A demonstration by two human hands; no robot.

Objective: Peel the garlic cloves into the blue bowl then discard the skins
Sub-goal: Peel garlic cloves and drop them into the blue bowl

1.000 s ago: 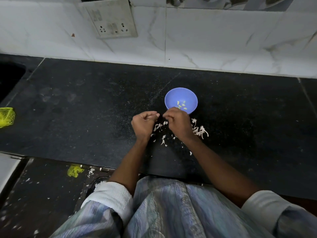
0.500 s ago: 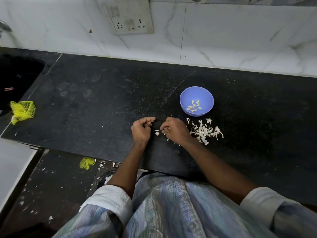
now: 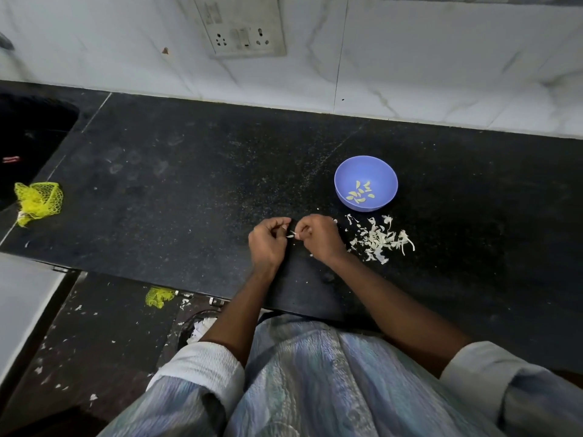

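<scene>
I see both hands low over the black table (image 3: 189,190), close together, knuckles up. The left hand (image 3: 267,244) has its fingers curled in, and the right hand (image 3: 318,239) likewise; between their fingertips sits a small pale garlic clove (image 3: 291,235), pinched from both sides. So each grip is narrow and closed on that clove. It is too small for me to tell how much skin is on it.

The blue bowl (image 3: 383,171) stands on the table beyond the right hand and a little to its right, apart from both hands. In its bottom lie several peeled cloves (image 3: 360,193), pale yellow. Between the bowl and the right wrist, a loose heap of white skins (image 3: 380,241) spreads over the table, just beside the right hand. A few stray flecks lie under and near the hands.

Far to the left, near the table's edge and beside the dark sink (image 3: 31,137), lies a crumpled yellow net bag (image 3: 38,200), well apart from the work. On the floor (image 3: 94,326) below the table edge I see another yellow scrap of netting (image 3: 158,297) and scattered white bits. A wall socket plate (image 3: 241,29) is on the marble wall behind. Nothing stands between the hands and the bowl.
</scene>
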